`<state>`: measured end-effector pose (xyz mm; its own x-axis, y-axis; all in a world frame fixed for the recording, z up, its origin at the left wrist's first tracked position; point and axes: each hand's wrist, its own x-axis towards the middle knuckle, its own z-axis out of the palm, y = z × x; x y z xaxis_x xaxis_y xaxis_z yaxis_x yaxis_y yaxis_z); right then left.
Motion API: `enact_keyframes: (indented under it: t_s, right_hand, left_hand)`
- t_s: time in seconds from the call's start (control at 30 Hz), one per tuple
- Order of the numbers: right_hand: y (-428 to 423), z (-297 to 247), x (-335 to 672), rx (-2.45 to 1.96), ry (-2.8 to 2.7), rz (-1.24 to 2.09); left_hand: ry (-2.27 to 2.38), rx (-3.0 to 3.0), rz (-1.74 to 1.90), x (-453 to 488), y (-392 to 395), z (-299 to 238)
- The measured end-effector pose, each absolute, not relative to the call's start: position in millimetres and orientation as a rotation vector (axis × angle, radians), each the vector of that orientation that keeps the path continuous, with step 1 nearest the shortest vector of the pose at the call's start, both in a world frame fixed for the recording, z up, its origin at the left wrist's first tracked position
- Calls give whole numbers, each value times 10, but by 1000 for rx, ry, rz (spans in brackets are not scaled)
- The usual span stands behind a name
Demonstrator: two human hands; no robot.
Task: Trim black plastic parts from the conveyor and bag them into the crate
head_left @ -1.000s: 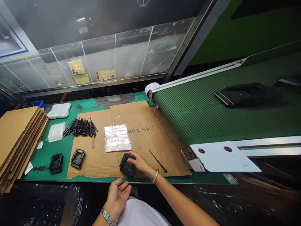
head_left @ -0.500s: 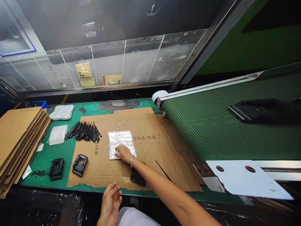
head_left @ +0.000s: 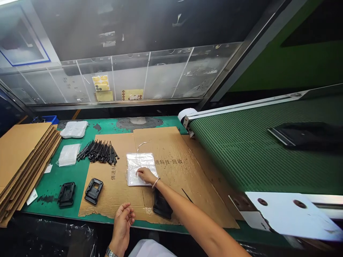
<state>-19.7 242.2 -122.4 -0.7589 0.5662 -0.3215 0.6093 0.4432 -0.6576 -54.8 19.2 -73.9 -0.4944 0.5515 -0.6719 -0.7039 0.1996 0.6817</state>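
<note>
The left hand [head_left: 122,223], with a metal-link watch [head_left: 110,252] on its wrist, sits palm up just past the near edge of the bench. Its fingers are loosely curled, released and grasping nothing. The right hand [head_left: 146,175], with a thin silver bangle [head_left: 155,183] at the wrist, rests on a clear plastic bag [head_left: 139,167]. Its fingers lie slightly curved on the film, unclenched, apparently pressing the slippery bag flat rather than gripping it.

The bag lies near the middle of a large flattened brown cardboard sheet [head_left: 115,200], which seems laid down as a clean working surface over a green rubber mat [head_left: 53,210]. A black plastic part [head_left: 162,205] sits partly hidden under the right forearm, beside a single black cable tie [head_left: 187,195]. To the left, 1 black rectangular bracket [head_left: 93,191] lies on the cardboard and another black bracket [head_left: 66,194] on the mat.

Farther off, black cable ties [head_left: 98,151] are bunched within easy reach, next to 2 packs of white folded bags [head_left: 69,154] and a stack of flat brown cardboard sheets [head_left: 21,167]. At right, a white metal plate [head_left: 289,214] edges a green mesh conveyor belt [head_left: 241,160] carrying a black object [head_left: 308,135].
</note>
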Motion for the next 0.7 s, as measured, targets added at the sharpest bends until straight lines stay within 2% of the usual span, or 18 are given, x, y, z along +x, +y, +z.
enact_keyframes:
  t_s: [0.13, 0.33, 0.53, 0.7]
  right_hand:
    - [2443, -1192, -163, 1169, 2589, -1347]
    - [2429, -974, -182, 1251, 2571, -1699]
    - [2463, -544, -109, 1205, 2390, -2276]
    - [2071, -341, 114, 947, 2138, -2467]
  left_hand:
    - [1741, 377, 1414, -729, 526, -876]
    - [1809, 831, 1280, -834, 1022, -994]
    - [1888, 909, 1257, -890, 1132, -1070]
    - [1938, 842, 1516, -968, 1045, -776]
